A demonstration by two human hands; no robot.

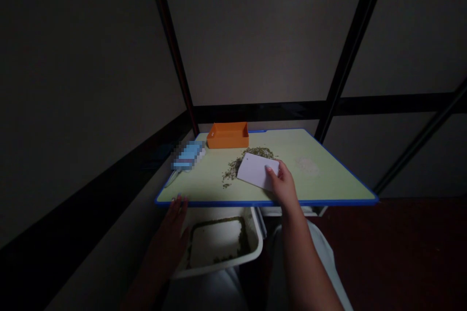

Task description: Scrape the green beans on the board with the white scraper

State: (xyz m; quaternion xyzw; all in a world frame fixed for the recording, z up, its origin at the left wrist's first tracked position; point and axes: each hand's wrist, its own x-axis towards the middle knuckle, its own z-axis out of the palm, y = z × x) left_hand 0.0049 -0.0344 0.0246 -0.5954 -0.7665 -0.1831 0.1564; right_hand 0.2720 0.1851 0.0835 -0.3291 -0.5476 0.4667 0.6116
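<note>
My right hand [283, 185] grips a flat white scraper [255, 170], thumb on top, over the table's near middle. A small hole shows in one corner of it. At its far and left edges lies a loose heap of dried green leaf bits [260, 151], spread over the pale green tabletop [204, 187]. My left hand [173, 228] has its fingers stretched out, with the tips at the table's blue front edge. Just below that edge, beside this hand, is a white tub [257, 248] with more green bits along its inside.
An orange open box [228, 142] stands at the back left of the table. Left of it lies a blue, blurred-out object [188, 155] with a white cord-like strip. A pale patch of fine bits [307, 166] lies at right. Dark-framed walls close in behind and left.
</note>
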